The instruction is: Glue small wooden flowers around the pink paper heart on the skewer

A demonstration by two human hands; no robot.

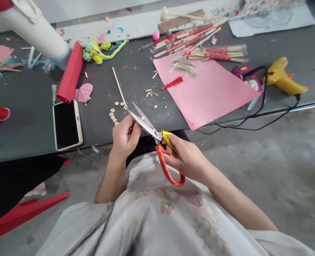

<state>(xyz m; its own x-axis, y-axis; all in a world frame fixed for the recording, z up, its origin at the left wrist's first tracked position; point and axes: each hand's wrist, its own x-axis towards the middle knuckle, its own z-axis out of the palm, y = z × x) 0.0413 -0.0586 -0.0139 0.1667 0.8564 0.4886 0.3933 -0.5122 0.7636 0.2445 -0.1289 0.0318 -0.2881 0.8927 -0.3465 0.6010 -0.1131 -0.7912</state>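
My right hand [185, 154] grips the scissors [165, 161] by their red and yellow handles. The blades are parted and point up and left, their tips beside my left hand [126, 134]. My left hand's fingers are pinched together, and a thin wooden stick [119, 86] rises from just above them over the dark table. Whether the fingers hold the stick's lower end is hidden behind the blade. Several small flower-shaped pieces [112, 115] lie in a curved row on the table, up and left of my left hand.
A phone [66, 125] lies at the table's left front edge. Pink paper [205, 92] and bundled sticks [184, 39] are to the right, beyond them a yellow glue gun [284, 78] with a black cable. A red roll [70, 73] leans near a white bottle [37, 30].
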